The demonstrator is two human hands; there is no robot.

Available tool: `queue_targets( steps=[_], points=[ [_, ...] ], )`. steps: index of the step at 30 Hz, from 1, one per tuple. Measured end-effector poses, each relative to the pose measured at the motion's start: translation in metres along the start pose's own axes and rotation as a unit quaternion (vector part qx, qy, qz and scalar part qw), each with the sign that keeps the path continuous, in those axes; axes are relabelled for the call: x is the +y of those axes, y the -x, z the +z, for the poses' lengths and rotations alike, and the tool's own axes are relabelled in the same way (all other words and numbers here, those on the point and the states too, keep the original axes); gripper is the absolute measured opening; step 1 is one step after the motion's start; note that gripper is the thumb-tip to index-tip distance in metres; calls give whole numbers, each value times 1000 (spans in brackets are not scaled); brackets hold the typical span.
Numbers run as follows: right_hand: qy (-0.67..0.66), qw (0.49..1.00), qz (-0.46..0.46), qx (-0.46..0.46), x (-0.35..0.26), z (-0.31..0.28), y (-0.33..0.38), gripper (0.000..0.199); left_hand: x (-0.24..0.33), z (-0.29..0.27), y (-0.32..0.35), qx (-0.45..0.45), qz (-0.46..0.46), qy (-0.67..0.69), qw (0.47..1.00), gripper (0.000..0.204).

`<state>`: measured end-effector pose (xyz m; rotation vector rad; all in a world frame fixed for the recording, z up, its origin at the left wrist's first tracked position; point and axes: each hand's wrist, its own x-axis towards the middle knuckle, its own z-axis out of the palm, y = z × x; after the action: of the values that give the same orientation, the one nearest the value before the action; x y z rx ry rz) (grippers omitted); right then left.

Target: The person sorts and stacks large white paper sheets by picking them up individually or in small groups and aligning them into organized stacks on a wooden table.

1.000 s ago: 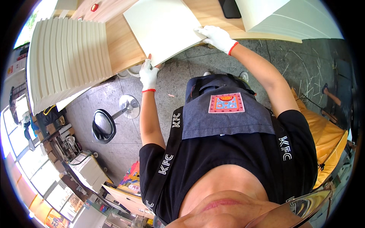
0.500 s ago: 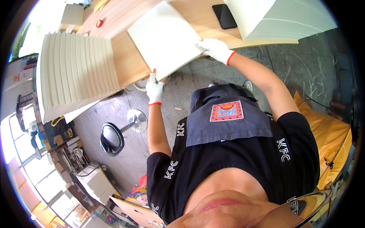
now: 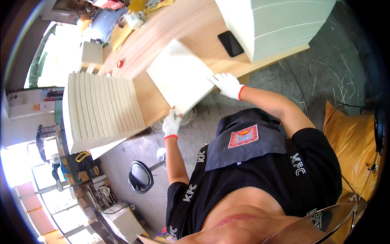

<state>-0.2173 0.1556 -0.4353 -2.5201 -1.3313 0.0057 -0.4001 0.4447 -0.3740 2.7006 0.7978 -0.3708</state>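
Observation:
A flat white rectangular block, seemingly a stack of paper [image 3: 180, 77], lies slantwise at the near edge of the wooden table, its near corner at the edge. My left hand [image 3: 171, 125], in a white glove with a red cuff, grips that near corner, a bare fingertip on its top. At the right corner my right hand [image 3: 227, 86], gloved the same way, is closed at the block's edge with one finger reaching onto the top. The undersides of both hands' grips are hidden.
A tall layered pile of white blocks [image 3: 103, 110] stands left on the table [image 3: 152, 103]. Another tall white pile [image 3: 280, 30] stands right, beside a black phone [image 3: 230, 44]. A round-seated stool [image 3: 140, 177] is on the floor; a yellow sack [image 3: 351, 148] is right.
The view has shifted, showing more of the table's far side. The block stays at the table edge with both hands at its corners; my right hand's fingers have shifted slightly.

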Motion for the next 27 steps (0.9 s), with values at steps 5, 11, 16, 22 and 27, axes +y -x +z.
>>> queue_targets(
  steps=[5,11,16,22,27],
  points=[
    [-151,985,-30,-76,44,-105,42,68,47,-106,-38,145,197,-57,968,53],
    [-240,956,60,157,124,-305,124,41,294,-249,33,291,521,169,785,51],
    [-166,862,249,409,228,-441,189,45,475,-292,54,287,658,29,696,49],
    [80,857,238,450,323,-503,200,43,642,-273,15,200,609,-142,755,37],
    [72,913,249,315,306,-496,165,58,677,-265,2,144,503,-222,822,39]
  ],
)
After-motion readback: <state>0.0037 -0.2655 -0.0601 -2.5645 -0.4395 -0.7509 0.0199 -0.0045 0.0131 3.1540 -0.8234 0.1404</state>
